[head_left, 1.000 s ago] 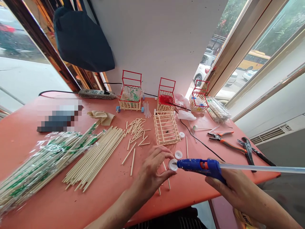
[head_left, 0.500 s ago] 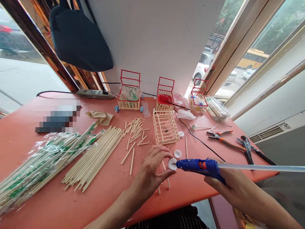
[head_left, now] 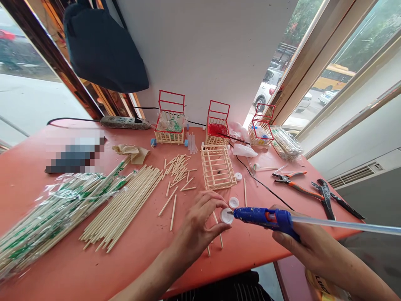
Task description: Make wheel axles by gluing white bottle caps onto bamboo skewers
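Observation:
Between thumb and fingers, my left hand [head_left: 202,217] pinches a white plastic bottle cap [head_left: 227,216], its hollow side facing up. My right hand [head_left: 300,234] is wrapped round a blue glue gun [head_left: 263,217], with a long clear glue stick [head_left: 344,225] jutting out of its back end. The gun's nozzle points left and is at the cap's right edge; whether it touches cannot be made out. Two more white caps, one close by [head_left: 233,202] and one farther back [head_left: 238,177], lie on the table. Behind my left hand sits a small wooden-stick frame [head_left: 218,167].
Cut stick pieces [head_left: 178,167], a row of long sticks [head_left: 125,205] and bagged sticks [head_left: 62,209] lie left on the red table [head_left: 140,267]. Several red-handled stick carts, one nearest the left [head_left: 169,125], stand along the wall. Pliers [head_left: 297,186] and cutters [head_left: 327,198] lie right.
The glue gun has shifted slightly right, its nozzle moving from the cap's middle towards the cap's right edge. My left hand holds the cap in nearly the same spot.

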`<state>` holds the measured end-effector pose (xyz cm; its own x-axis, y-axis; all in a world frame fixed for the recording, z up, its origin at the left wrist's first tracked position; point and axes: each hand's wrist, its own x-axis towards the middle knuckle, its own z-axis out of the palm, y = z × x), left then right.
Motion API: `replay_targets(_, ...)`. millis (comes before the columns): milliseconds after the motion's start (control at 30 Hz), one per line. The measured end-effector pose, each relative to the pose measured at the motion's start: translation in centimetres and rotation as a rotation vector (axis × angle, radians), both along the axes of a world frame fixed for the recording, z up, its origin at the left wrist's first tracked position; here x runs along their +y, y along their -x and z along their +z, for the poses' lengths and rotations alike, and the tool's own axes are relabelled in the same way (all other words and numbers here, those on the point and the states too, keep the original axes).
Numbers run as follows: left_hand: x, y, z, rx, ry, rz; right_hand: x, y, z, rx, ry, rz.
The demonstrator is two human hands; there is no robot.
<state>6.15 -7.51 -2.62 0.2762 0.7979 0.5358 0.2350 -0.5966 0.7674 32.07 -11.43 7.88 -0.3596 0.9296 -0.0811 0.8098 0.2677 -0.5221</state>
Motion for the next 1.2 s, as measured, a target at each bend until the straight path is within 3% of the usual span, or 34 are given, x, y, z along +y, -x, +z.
replay_targets(200,0.1,0.0,-0.1,0.013,-0.011,-0.006,0.1,-0.2,-0.2,-0.029,0.087,-0.017)
replay_targets(1200,0.0,0.0,0.2,0.019,-0.023,-0.003,-0.1,0.9,0.3,-0.008,-0.001,0.010)
